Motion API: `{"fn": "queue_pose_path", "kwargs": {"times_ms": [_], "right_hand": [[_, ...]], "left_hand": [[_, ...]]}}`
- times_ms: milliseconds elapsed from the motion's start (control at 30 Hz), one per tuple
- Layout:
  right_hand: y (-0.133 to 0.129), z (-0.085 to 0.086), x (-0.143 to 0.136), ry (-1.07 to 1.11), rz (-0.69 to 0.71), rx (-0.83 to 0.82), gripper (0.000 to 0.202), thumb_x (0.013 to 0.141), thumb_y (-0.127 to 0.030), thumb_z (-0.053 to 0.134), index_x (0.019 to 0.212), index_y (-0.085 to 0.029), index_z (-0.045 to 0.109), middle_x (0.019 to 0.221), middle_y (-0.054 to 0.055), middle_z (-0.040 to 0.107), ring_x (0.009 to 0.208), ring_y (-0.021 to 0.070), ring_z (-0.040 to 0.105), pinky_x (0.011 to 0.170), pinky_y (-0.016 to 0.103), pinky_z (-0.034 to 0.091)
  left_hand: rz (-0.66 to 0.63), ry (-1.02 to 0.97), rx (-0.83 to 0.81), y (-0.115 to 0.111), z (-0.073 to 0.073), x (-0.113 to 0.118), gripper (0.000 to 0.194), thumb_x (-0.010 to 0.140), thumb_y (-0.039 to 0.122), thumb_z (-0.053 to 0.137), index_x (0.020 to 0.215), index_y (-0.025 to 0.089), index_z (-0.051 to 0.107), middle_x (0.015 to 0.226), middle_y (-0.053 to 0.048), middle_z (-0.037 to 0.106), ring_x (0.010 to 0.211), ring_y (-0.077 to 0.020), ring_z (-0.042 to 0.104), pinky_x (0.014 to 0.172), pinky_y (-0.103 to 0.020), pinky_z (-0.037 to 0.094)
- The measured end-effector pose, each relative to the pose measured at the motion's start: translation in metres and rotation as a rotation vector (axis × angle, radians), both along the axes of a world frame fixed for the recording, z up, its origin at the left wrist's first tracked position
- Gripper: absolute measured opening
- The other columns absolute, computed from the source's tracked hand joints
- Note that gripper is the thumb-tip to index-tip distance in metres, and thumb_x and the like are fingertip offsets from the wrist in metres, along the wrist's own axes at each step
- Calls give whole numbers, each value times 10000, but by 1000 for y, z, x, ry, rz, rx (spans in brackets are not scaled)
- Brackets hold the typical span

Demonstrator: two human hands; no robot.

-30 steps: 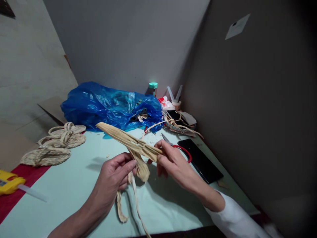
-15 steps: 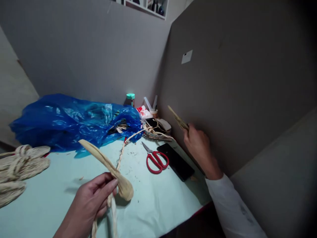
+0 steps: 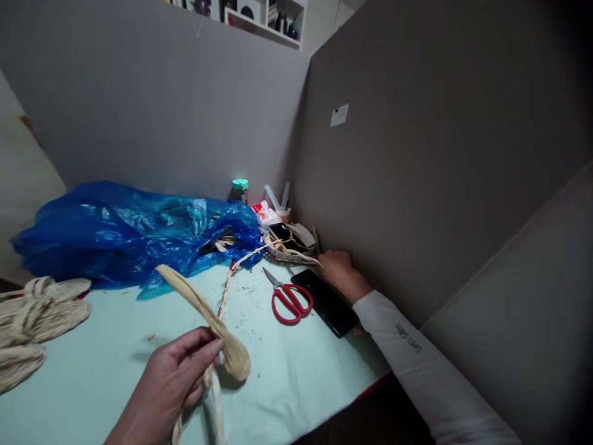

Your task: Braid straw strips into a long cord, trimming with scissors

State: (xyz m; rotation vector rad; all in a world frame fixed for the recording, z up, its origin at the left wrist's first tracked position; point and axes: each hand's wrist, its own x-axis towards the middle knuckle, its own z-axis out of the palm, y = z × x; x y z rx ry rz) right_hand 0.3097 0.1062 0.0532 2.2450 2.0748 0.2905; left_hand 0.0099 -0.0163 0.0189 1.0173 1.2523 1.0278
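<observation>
Fingers and thumb of my left hand (image 3: 173, 377) pinch a folded pale straw strip (image 3: 199, 303), whose rounded end hangs to the right. A thin braid (image 3: 225, 290) runs from behind it toward a shallow basket (image 3: 287, 256). At the table's right edge, beside the partition, my right hand (image 3: 340, 272) reaches down next to the basket. A bit of straw (image 3: 315, 240) stands up by its fingers, which are mostly hidden, so its grip cannot be made out. Red-handled scissors (image 3: 291, 303) and a black phone (image 3: 327, 303) lie between the hands.
A large blue plastic bag (image 3: 125, 228) lies along the back wall. Bundled braided cord (image 3: 41, 312) sits at the left. Behind the basket are a green-lidded jar (image 3: 240, 190) and a red and white packet (image 3: 266, 214). The grey partition (image 3: 417, 154) rises on the right.
My right hand has moved down and left, from above the phone to beside the basket, lowering the straw it held. My left hand keeps its pinch nearly in place. The view has shifted slightly.
</observation>
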Motion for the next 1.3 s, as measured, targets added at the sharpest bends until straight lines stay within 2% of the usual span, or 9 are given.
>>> {"fn": "queue_pose_path", "kwargs": {"times_ms": [133, 200, 267, 333, 433, 567, 767, 1133, 1300], "right_hand": [[-12, 15, -13, -23, 26, 43, 264, 894, -84, 422, 943, -70, 681, 864, 234, 679, 865, 317, 675, 726, 394, 463], [-23, 22, -31, 80, 102, 141, 270, 934, -185, 420, 1040, -112, 657, 908, 210, 682, 844, 305, 666, 721, 390, 455], [-38, 23, -58, 412, 371, 137, 281, 952, -302, 429, 1044, -172, 661, 958, 151, 694, 860, 262, 653, 748, 345, 449], [-52, 17, -88, 834, 679, -52, 321, 943, -407, 459, 1095, -200, 652, 1040, 99, 695, 908, 226, 641, 787, 304, 448], [-66, 1, -121, 1123, 824, -264, 324, 898, -451, 538, 1054, -195, 661, 1002, 52, 689, 870, 189, 618, 750, 265, 439], [-69, -15, -133, 1425, 760, -408, 297, 836, -459, 623, 852, -163, 631, 781, 2, 600, 719, 129, 524, 658, 231, 394], [-69, -18, -126, 1764, 571, -551, 335, 755, -449, 706, 781, -156, 546, 694, -33, 469, 631, 88, 411, 585, 207, 330], [-73, -20, -124, 1683, 628, -616, 288, 778, -409, 681, 794, -157, 544, 713, -29, 475, 652, 98, 415, 587, 219, 317], [-71, -21, -123, 1780, 546, -596, 281, 743, -379, 708, 767, -159, 536, 716, -28, 479, 674, 103, 418, 635, 227, 329]], "left_hand": [[-28, -24, -28, 0, 5, 1, 311, 685, 427, 729, 774, 136, 663, 585, 27, 508, 431, -26, 260, 418, -173, 155], [-58, -40, -25, 0, 6, 1, 311, 708, 423, 712, 768, 122, 659, 590, 29, 492, 431, -16, 228, 417, -178, 126], [-79, -45, -21, 1, 5, 0, 316, 727, 421, 698, 777, 111, 659, 584, 38, 462, 428, -11, 199, 415, -187, 98], [-79, -49, -12, 1, 5, 0, 317, 740, 414, 689, 821, 109, 665, 587, 42, 452, 428, -12, 200, 416, -193, 96], [-73, -41, 7, 0, 4, -1, 314, 744, 410, 679, 840, 111, 662, 581, 43, 459, 422, -16, 215, 416, -199, 110], [-87, -14, 2, 1, 3, 0, 284, 747, 399, 669, 733, 118, 637, 537, 56, 420, 409, -18, 223, 411, -201, 114], [-127, -9, 7, 3, 2, 0, 255, 761, 376, 672, 741, 123, 648, 547, 50, 440, 401, -13, 243, 405, -197, 123], [-45, 65, 37, 5, 1, -3, 324, 744, 448, 700, 750, 131, 628, 581, 51, 427, 443, -29, 268, 394, -172, 188], [-45, 36, 45, 5, 2, -2, 264, 745, 395, 692, 752, 141, 621, 614, 50, 429, 472, -35, 259, 388, -154, 184]]}}
